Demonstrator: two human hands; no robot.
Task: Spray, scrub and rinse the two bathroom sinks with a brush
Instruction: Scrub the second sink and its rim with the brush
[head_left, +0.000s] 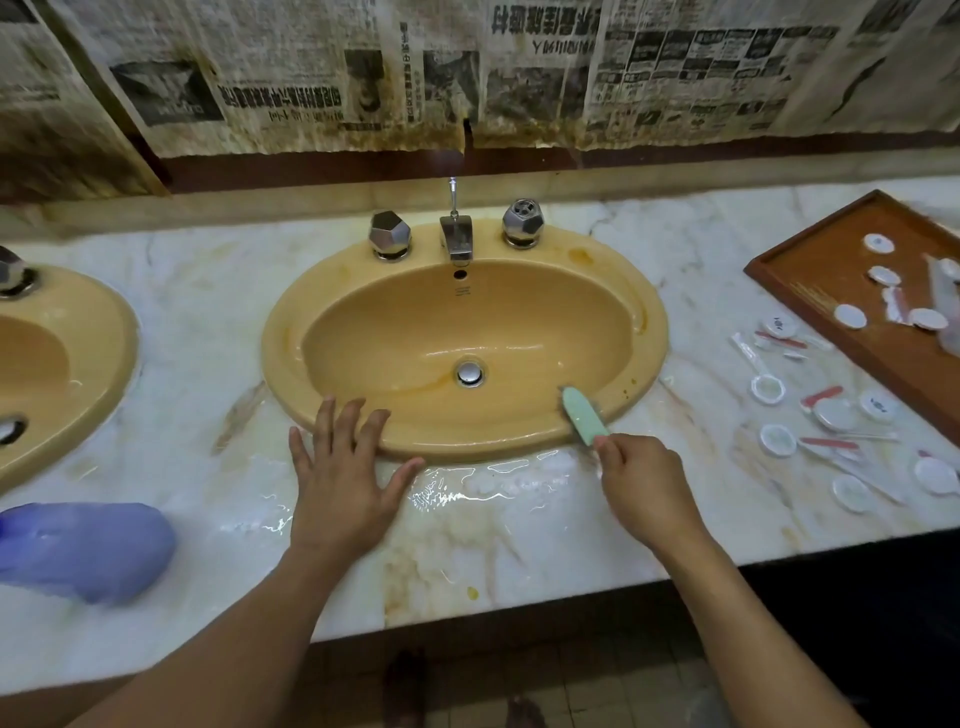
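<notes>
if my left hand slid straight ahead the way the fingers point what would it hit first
The left hand lies flat, its fingertips on the front rim of the sink. Going on, it would probably drop into the bowl, with the left tap knob roughly beyond. Depth is unclear.

Mustard-yellow sink (644, 332), veined white marble counter (208, 322), mint-green brush (584, 415), reddish-brown tray (810, 275), blue bag (88, 545).

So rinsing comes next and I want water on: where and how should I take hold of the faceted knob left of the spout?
Grip the knob around its wide faceted middle, coming from above with the left hand, which lies flat and empty on the sink's front rim. The knob stands upright, its flat facets should give fingers purchase, and the spout stands apart beside it.
</notes>
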